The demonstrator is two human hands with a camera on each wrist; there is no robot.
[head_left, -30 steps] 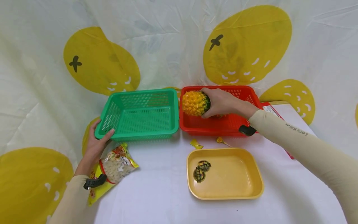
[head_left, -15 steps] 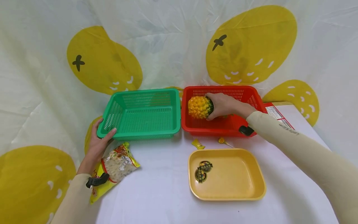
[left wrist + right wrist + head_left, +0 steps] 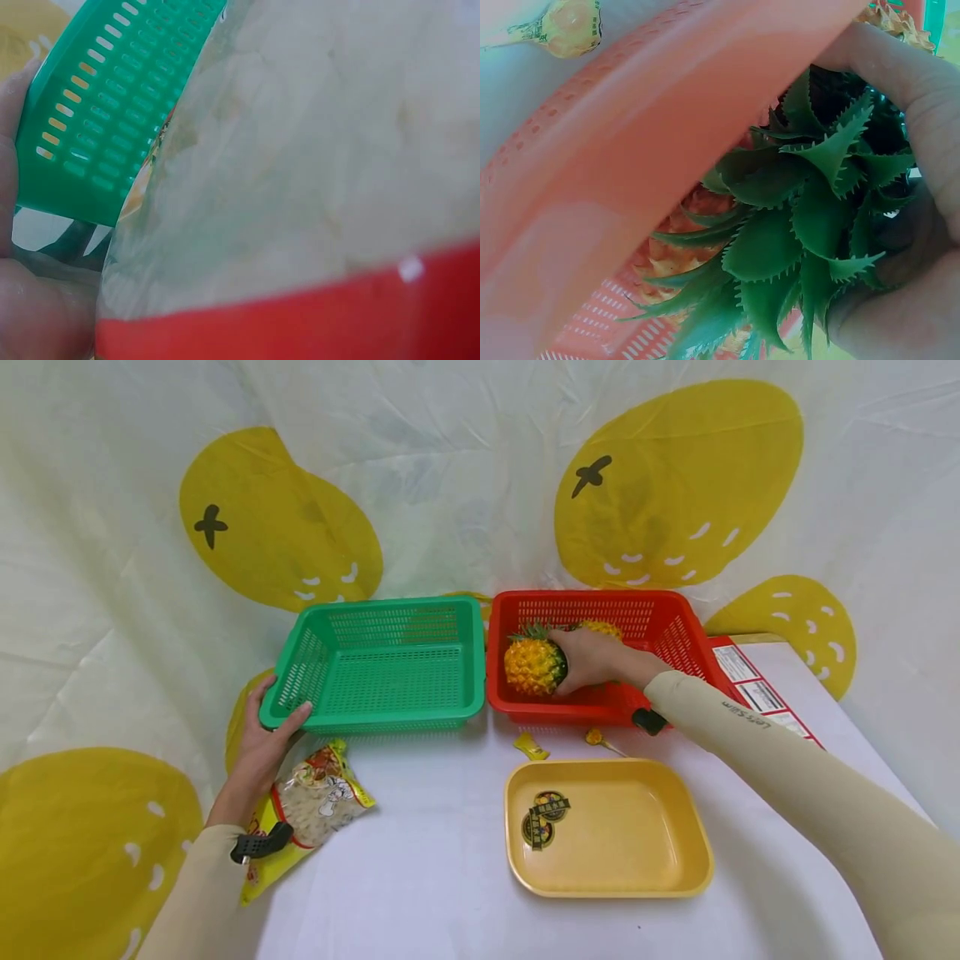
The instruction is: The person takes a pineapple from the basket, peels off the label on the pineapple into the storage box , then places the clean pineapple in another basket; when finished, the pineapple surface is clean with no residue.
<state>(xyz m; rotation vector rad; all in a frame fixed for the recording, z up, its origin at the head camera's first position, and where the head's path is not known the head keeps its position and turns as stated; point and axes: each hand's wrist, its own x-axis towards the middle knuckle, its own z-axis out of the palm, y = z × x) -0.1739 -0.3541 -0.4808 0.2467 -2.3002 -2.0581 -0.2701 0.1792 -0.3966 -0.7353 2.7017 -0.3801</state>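
Observation:
In the head view my right hand [image 3: 592, 660] grips a yellow pineapple [image 3: 531, 668] inside the red basket [image 3: 645, 710], near its left side. A second pineapple [image 3: 602, 628] shows partly behind that hand. Seen from the right wrist, spiky green leaves [image 3: 780, 232] fill the space beside my thumb and palm; which pineapple they belong to is hard to tell. My left hand [image 3: 262, 735] holds the front left corner of the green basket [image 3: 375, 722], thumb on the rim. In the left wrist view the basket's slotted wall [image 3: 112, 112] lies by the fingers.
Below the left hand lies a yellow snack bag [image 3: 315, 810]. A yellow wrapped candy [image 3: 531, 746] and a lollipop [image 3: 595, 737] lie before the red basket. Nearer stands a yellow tray [image 3: 607, 835]. A red and white box [image 3: 750, 681] sits at the right.
My right hand has moved the pineapple lower and toward the front of the red basket, uncovering part of the second pineapple behind. The left hand keeps its hold on the green basket.

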